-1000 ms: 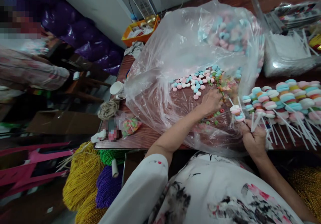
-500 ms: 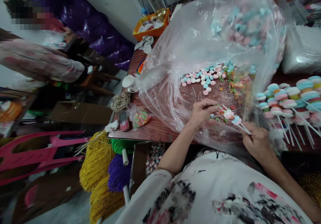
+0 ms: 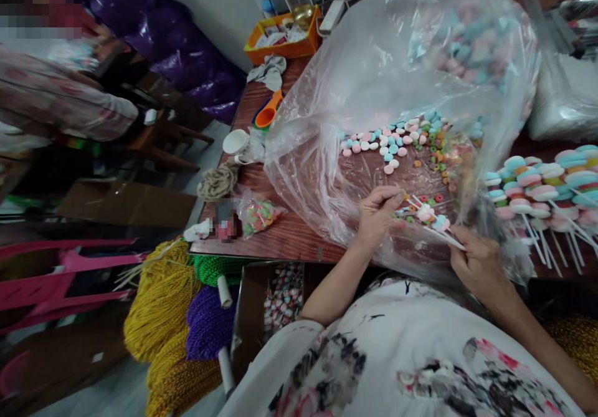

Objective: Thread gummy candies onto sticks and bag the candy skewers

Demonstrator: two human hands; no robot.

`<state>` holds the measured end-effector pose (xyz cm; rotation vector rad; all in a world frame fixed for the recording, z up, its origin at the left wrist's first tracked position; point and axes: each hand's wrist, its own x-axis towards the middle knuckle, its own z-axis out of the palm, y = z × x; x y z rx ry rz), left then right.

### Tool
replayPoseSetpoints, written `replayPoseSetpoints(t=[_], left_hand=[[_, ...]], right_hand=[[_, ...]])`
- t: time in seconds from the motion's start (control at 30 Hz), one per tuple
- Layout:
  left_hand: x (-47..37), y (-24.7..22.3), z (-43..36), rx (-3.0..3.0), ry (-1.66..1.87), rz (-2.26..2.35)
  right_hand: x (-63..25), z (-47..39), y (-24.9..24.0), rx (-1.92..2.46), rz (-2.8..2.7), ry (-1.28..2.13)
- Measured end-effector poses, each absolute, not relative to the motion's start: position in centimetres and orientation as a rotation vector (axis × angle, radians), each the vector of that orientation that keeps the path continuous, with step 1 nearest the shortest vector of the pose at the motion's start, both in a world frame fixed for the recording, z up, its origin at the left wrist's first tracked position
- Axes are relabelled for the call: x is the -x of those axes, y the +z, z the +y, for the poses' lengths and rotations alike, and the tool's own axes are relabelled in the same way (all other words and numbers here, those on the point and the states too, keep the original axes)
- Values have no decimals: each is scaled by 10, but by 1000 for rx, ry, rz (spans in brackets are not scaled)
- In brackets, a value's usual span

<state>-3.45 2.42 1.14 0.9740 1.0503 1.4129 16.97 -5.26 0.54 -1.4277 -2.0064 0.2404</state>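
While the right hand [image 3: 476, 258] grasps the lower ends of white sticks [image 3: 447, 239] threaded with pastel discs [image 3: 425, 212], the left hand [image 3: 375, 213] pinches a small orange piece [image 3: 405, 197] near the stick tips. Both are above clear plastic [image 3: 322, 180] on the bench [image 3: 303, 233]. Loose discs [image 3: 388, 151] lie beyond; an orange tray [image 3: 295, 50] stands farther back.

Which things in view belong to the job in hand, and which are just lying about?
Seemingly part of the job:
white sticks in the right hand, left hand near their tips
loose pastel discs
small coloured rings
filled sticks at right

Apparently just lying about:
white cup
orange scoop
orange tray
yellow cord
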Motion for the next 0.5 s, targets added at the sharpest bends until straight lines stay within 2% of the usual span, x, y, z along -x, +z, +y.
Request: replayPoseSetpoints(t=[0.3,0.5], left_hand=[[27,19,21,-730,1396,1044],[32,31,25,-606,1042,915]], right_hand=[[-166,-53,1,1345,-1942,277],[-167,-48,-9,1275,-1905,315]])
